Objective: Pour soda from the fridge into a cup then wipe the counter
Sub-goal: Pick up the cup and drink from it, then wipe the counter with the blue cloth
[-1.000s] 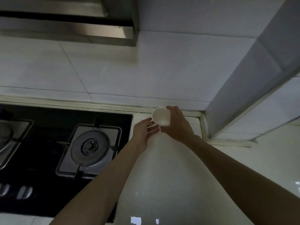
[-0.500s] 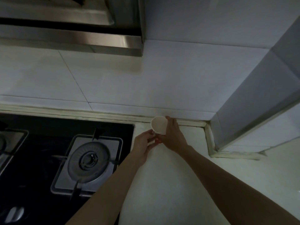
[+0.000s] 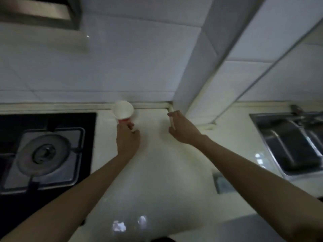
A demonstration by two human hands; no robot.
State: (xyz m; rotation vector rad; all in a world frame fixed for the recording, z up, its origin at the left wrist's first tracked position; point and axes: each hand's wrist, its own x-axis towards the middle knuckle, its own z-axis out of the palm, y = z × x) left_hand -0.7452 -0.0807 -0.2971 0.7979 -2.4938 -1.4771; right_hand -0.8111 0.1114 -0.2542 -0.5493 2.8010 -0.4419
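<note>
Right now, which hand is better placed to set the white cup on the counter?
Left: the left hand grips the white cup by its base over the counter; the right hand is apart, empty.

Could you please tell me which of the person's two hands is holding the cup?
The left hand, nearer the stove, grips the cup by its base; the right hand is apart from it.

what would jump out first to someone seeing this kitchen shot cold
The white paper cup with a red base catches the eye first, gripped by its base in the left hand and tipped mouth-first toward the camera at the back of the pale counter. The right hand hovers beside it, apart and holding nothing. A black gas hob with a round burner lies at the left, and a steel sink at the right.
</note>
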